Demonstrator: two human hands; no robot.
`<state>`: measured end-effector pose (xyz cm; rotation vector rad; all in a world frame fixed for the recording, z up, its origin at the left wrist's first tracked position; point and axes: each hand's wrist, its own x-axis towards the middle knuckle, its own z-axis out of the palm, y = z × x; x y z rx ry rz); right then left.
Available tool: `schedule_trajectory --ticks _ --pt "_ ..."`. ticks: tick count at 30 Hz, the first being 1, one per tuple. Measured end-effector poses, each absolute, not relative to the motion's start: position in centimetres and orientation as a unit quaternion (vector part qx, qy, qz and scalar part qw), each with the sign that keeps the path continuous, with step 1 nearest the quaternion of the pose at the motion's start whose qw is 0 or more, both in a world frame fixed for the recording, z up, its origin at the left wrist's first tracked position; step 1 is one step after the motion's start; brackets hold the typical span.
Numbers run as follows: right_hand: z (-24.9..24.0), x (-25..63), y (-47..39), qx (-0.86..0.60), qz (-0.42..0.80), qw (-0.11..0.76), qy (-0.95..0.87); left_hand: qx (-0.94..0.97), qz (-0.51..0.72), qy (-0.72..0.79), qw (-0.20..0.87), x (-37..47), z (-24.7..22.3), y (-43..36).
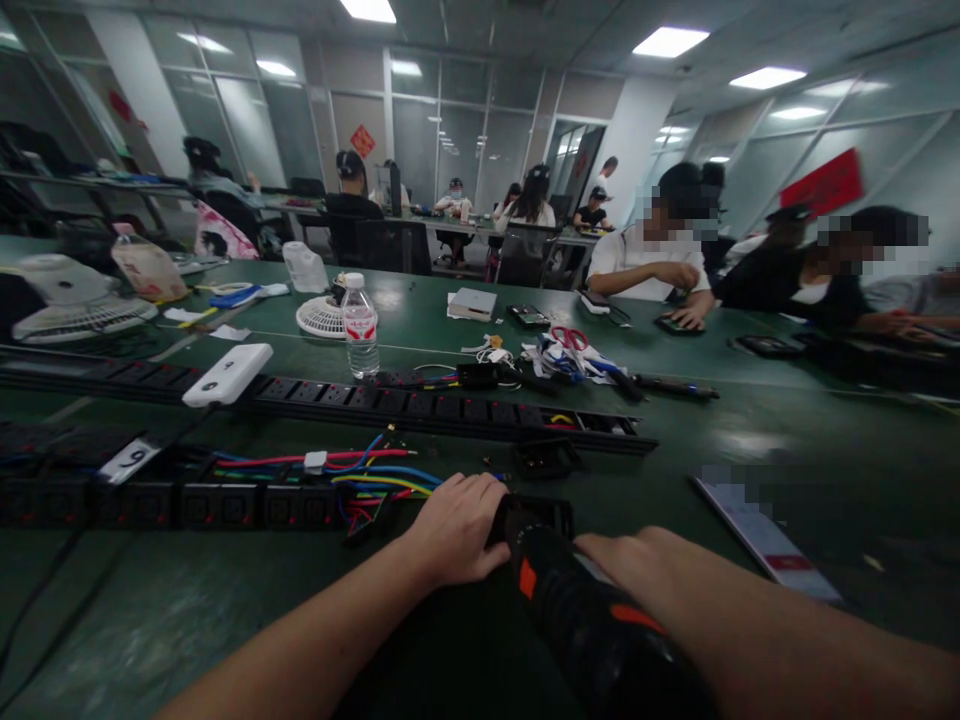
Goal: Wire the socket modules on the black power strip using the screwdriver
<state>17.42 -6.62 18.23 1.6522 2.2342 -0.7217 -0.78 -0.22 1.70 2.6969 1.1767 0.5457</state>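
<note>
My left hand (461, 528) is closed on the left side of a small black housing (556, 515) on the green table. My right hand (634, 565) grips a black and orange power tool (585, 610), whose front end points into that housing. Coloured wires (390, 482) run from a black socket strip (225, 505) toward my left hand. Just beyond the housing lies a black open box (545, 458) with small bits in it. What the tool's tip touches is hidden.
A second socket strip (390, 402) lies behind, bearing a white device (229, 375). Farther back stand a water bottle (360, 330) and a white fan grille (321, 316). A phone-like slab (765, 535) lies at right. People work across the table.
</note>
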Motion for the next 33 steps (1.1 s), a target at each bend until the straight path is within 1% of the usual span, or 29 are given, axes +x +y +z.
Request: schedule_trajectory --ticks 6,12,24,33 --pt "18.4 17.8 -7.4 0.529 -0.277 0.158 0.786 0.899 0.180 0.395 0.063 -0.7 1.8 -0.4" --pt "18.5 17.6 -7.7 0.540 -0.258 0.163 0.785 0.898 0.169 0.401 0.060 -0.6 1.8 -0.6" --pt "17.9 18.0 -8.4 0.562 -0.230 0.135 0.783 0.896 0.182 0.401 0.060 -0.6 1.7 -0.8" --pt "17.9 18.0 -8.9 0.528 -0.223 0.143 0.807 0.896 0.178 0.403 0.059 -0.6 1.6 -0.8"
